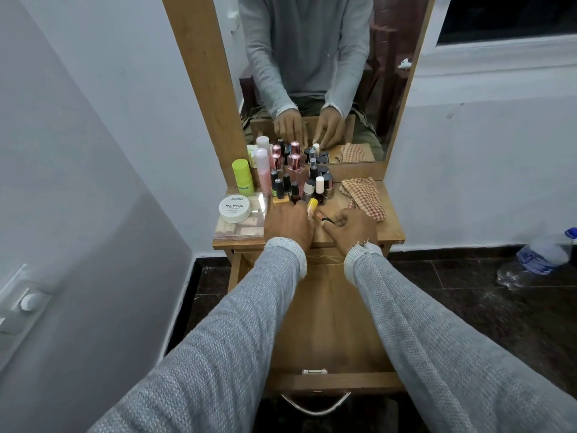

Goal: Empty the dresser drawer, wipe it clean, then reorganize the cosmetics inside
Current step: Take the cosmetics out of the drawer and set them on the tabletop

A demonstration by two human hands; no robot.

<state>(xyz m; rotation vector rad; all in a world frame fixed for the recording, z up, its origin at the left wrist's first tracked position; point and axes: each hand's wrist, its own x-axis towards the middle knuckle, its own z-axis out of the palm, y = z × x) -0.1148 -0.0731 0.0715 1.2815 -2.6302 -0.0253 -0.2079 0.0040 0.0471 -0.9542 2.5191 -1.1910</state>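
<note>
The wooden drawer (327,323) is pulled out toward me, its bare bottom showing between my arms. On the dresser top (390,226) stand several nail polish bottles (312,185) and taller pink and green bottles. My left hand (288,225) rests among the front bottles, its fingers around a yellow-capped tube (312,206). My right hand (352,228) pinches a small dark-tipped item (325,219) lying on the top. A checked cloth (363,195) lies crumpled at the right of the top.
A white nail polish remover tub (234,208) sits on a clear box (240,228) at the left. A mirror (312,73) rises behind the bottles. A plastic water bottle (537,257) lies on the dark floor at right. A white wall stands close on the left.
</note>
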